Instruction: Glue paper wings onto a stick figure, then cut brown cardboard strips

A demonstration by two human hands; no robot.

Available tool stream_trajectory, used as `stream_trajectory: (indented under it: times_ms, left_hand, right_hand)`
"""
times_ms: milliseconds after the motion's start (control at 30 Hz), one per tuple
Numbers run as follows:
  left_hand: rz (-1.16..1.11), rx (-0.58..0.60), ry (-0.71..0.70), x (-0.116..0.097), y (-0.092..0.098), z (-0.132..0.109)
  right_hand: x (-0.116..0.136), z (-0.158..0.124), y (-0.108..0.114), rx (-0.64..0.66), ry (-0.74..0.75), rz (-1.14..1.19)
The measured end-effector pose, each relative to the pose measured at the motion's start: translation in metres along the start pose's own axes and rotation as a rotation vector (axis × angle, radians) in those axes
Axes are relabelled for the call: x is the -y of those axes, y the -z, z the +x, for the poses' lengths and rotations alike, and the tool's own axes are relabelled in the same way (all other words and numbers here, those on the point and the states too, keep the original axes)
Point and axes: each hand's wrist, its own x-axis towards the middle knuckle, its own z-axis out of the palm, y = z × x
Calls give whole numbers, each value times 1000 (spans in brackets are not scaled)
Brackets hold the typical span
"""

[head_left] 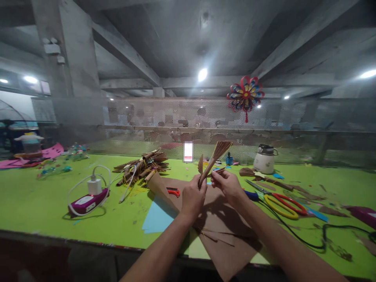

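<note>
My left hand (pixel 192 197) is closed around the lower end of a pleated brown paper fan (pixel 216 154), which spreads out upward to the right. My right hand (pixel 227 184) pinches a small brown paper piece (pixel 219 170) beside the fan's stem. Both hands hover over a large brown paper sheet (pixel 226 231) lying on the green table (pixel 44 196). A light blue paper sheet (pixel 157 219) pokes out from under the brown one.
A pile of finished brown fans (pixel 142 164) lies at the back left. A red cutter (pixel 174 191), yellow and red scissors (pixel 283 203), a white pot (pixel 264 158), a purple power strip (pixel 88 201) with charger, and a black cable (pixel 311 239) are around. A mesh fence runs behind.
</note>
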Motion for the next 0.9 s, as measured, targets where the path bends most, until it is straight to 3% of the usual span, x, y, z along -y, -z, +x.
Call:
stream_trajectory:
  times_ms: [900]
  left_hand:
    - [123,-50,18,-3,-2,-3]
  right_hand:
    - [2,-2,3,75,-83,44]
